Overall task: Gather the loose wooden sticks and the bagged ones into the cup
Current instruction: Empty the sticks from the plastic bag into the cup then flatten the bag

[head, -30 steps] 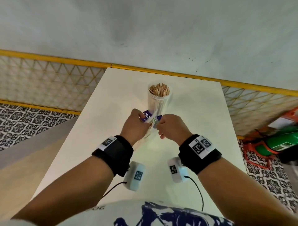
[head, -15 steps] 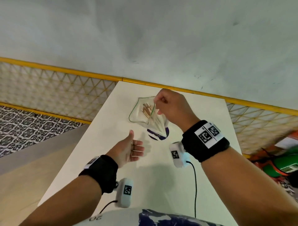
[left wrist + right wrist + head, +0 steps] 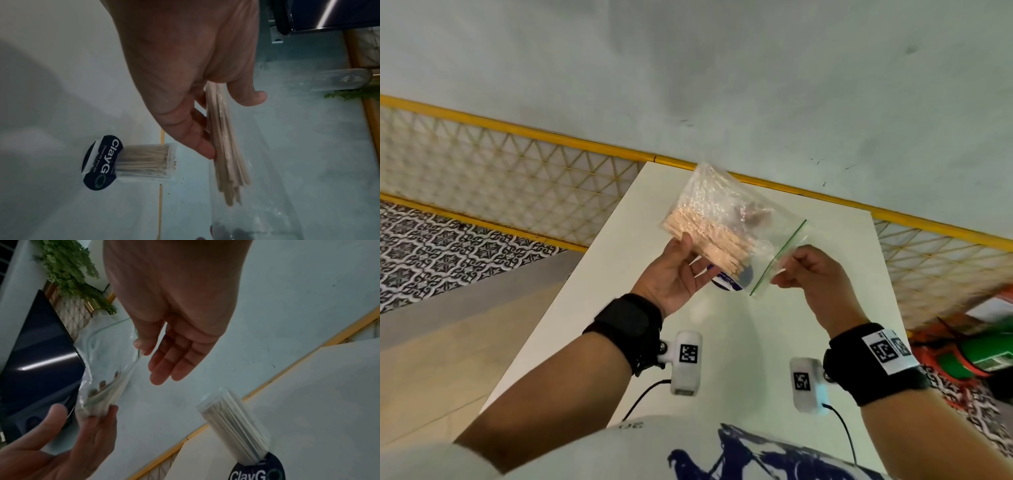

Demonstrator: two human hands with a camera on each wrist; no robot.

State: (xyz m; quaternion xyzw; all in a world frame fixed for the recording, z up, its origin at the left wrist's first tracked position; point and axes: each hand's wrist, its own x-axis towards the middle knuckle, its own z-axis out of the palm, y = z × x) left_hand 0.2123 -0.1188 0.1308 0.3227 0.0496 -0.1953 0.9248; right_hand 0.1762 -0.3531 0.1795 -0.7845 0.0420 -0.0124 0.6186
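Over table (image 3: 825, 274), bag (image 3: 726, 219) between hands

Both hands hold a clear plastic bag (image 3: 726, 219) up in the air above the white surface (image 3: 822, 274). The left hand (image 3: 674, 270) holds the bag from below, with its fingers under a bunch of wooden sticks (image 3: 709, 241) inside. The right hand (image 3: 811, 274) pinches the bag's edge by the green strip (image 3: 779, 257). A dark blue and white thing (image 3: 729, 279) peeks out under the bag. Both wrists wear black bands.
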